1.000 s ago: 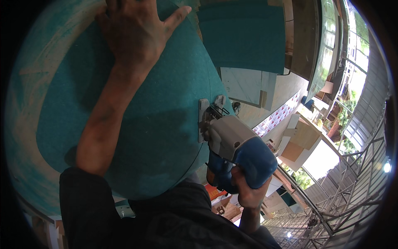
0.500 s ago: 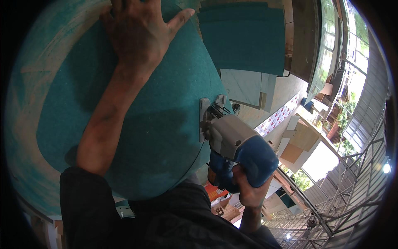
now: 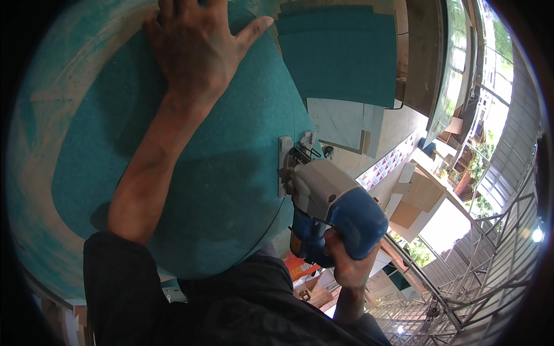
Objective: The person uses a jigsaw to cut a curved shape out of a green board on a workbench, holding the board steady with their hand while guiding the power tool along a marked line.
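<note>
A blue and grey jigsaw (image 3: 329,184) stands at the right part of a green board (image 3: 225,196), its metal base plate resting on the board's face. My right hand (image 3: 350,262) is wrapped round the jigsaw's handle. A thin curved line, which looks like a cut, runs over the board from the lower middle up to the base plate; a fainter line goes on above it. At the board's far part my left hand (image 3: 199,49) lies flat with fingers spread, some fingertips passing out of the picture. The saw blade is hidden.
The green board rests on a pale tabletop (image 3: 37,138) smeared with turquoise. Beyond it to the right are another dark green sheet (image 3: 340,55) and pale panels (image 3: 340,121). Farther right lie wooden boards (image 3: 424,196) and metal roof framing (image 3: 490,248).
Hardly anything differs. My left hand and forearm have shifted very slightly to the right; the jigsaw and my right hand stay almost in the same place.
</note>
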The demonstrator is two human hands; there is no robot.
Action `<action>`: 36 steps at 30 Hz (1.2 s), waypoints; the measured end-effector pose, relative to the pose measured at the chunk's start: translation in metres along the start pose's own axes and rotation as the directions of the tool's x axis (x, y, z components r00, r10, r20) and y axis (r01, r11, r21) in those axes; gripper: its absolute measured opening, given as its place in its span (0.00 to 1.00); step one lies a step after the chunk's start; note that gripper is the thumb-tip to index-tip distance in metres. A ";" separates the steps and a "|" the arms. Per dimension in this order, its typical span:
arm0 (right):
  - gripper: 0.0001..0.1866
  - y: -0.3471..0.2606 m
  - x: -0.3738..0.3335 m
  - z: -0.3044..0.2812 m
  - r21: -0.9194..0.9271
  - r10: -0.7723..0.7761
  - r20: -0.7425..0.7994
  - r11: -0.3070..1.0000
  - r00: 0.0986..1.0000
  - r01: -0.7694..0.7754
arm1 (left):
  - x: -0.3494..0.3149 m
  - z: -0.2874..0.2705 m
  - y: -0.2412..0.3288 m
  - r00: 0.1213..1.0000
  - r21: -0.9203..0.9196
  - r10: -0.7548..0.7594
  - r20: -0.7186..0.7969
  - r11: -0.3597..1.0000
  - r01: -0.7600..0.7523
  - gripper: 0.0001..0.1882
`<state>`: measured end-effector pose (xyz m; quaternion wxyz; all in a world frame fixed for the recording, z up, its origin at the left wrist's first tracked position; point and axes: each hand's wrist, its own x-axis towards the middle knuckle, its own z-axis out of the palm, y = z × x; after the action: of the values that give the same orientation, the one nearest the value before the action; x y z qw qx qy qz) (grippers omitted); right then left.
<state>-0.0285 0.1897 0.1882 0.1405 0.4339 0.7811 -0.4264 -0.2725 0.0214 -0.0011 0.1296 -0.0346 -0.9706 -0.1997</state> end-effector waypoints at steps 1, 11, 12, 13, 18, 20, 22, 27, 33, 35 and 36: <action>0.12 0.000 0.000 0.000 -0.004 0.002 0.003 1.000 1.000 -0.002 | 0.000 0.000 0.000 1.000 0.022 0.000 0.002 1.000 0.000 0.30; 0.09 -0.003 0.000 0.002 -0.023 0.011 -0.046 1.000 0.999 -0.012 | 0.000 -0.001 0.000 1.000 0.061 0.012 0.003 0.998 -0.012 0.31; 0.09 -0.005 0.001 0.002 -0.009 0.006 -0.037 1.000 0.999 -0.006 | 0.000 -0.001 0.000 1.000 0.066 0.011 0.005 0.998 -0.011 0.31; 0.09 -0.005 0.002 0.003 0.003 -0.002 -0.028 1.000 1.000 0.002 | 0.000 -0.001 0.000 1.000 0.072 0.010 0.007 0.997 -0.010 0.31; 0.09 -0.006 0.004 0.000 -0.003 0.002 -0.002 1.000 1.000 -0.002 | -0.001 0.003 0.001 1.000 0.066 0.018 -0.012 0.998 -0.017 0.31; 0.09 -0.008 0.004 0.001 -0.006 0.001 -0.006 1.000 1.000 -0.001 | -0.001 0.003 0.001 1.000 0.059 0.021 -0.008 0.998 -0.021 0.31; 0.09 -0.009 0.004 0.002 -0.009 -0.002 -0.007 1.000 1.000 0.002 | -0.001 0.003 0.000 1.000 0.058 0.025 -0.015 0.998 -0.025 0.31; 0.09 -0.005 0.008 0.000 -0.005 -0.011 -0.004 1.000 1.000 0.011 | 0.000 0.003 0.002 0.999 0.068 0.041 -0.014 0.997 -0.040 0.31; 0.09 -0.011 0.007 0.005 -0.004 -0.016 -0.020 1.000 1.000 0.016 | -0.001 0.001 0.001 1.000 0.036 0.026 0.001 0.999 -0.026 0.31; 0.09 -0.012 0.007 0.004 -0.012 -0.008 -0.018 1.000 1.000 0.008 | -0.001 0.001 0.000 1.000 0.046 0.028 0.010 0.999 -0.029 0.31; 0.09 -0.012 0.007 0.004 -0.016 -0.004 -0.016 1.000 1.000 0.003 | -0.001 0.001 0.000 1.000 0.048 0.029 0.009 0.998 -0.029 0.31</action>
<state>-0.0427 0.1870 0.1887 0.1369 0.4349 0.7865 -0.4166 -0.2721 0.0216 -0.0026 0.1291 -0.0464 -0.9751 -0.1742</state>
